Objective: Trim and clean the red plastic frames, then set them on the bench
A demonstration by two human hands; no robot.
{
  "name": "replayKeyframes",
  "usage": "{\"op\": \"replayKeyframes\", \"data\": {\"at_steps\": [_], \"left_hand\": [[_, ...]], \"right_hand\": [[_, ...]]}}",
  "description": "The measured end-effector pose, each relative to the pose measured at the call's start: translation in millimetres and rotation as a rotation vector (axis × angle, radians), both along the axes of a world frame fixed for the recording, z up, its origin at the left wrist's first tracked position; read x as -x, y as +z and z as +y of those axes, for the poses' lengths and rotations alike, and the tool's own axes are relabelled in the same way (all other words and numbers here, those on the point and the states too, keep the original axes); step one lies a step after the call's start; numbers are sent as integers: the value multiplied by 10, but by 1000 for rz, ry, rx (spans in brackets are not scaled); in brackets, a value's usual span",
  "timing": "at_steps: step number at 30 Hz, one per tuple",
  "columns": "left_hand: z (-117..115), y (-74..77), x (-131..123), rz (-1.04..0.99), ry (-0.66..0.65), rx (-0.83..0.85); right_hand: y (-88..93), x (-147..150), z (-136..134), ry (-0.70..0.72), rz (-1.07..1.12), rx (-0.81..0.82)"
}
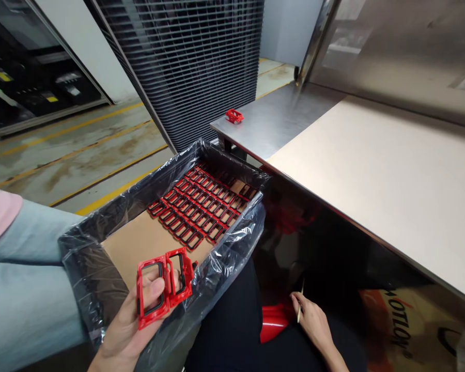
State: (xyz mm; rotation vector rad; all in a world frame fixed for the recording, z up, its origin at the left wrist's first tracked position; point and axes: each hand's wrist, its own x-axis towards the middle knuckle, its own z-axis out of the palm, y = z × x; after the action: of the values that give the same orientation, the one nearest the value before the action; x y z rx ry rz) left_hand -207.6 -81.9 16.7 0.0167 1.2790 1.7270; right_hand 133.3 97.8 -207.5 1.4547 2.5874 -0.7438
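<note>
My left hand (126, 323) is closed on two red plastic frames with black inner rims (186, 274), held up over the near end of a box lined with clear-black plastic film (236, 258). Inside the box, rows of similar red and black frames (194, 212) lie on a brown cardboard sheet (126, 240). Low over my lap, my right hand (313, 320) pinches a thin pale stick-like tool (299, 310), whose tip is too small to make out. A glossy red piece (273, 323) rests on my dark-clothed lap beside that hand.
A metal workbench (273, 119) with a pale board (387, 181) stands on the right, a small red part (234, 115) near its corner. Behind the box rises a dark slatted rack (201, 62). A seated person's leg (31, 289) is at left. A printed bag (406, 330) lies under the bench.
</note>
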Motion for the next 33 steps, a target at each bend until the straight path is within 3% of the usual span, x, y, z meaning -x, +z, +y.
{"op": "replayKeyframes", "data": {"at_steps": [5,12,17,21,25,33], "left_hand": [[39,74,-96,-82,21,-114],[134,-57,-139,-147,-41,-364],[293,-27,-202,-188,-90,-526],[366,-5,-231,-215,-56,-623],[402,-12,-275,-202,30,-637],[470,-19,-356,-105,179,-495]], "right_hand": [[-13,-11,5,-3,12,-7],[-30,-19,2,-11,23,1],[-16,-15,1,-16,28,16],[10,-14,-3,-20,34,23],[25,-11,0,-25,43,22],[31,-12,5,-33,69,11]]}}
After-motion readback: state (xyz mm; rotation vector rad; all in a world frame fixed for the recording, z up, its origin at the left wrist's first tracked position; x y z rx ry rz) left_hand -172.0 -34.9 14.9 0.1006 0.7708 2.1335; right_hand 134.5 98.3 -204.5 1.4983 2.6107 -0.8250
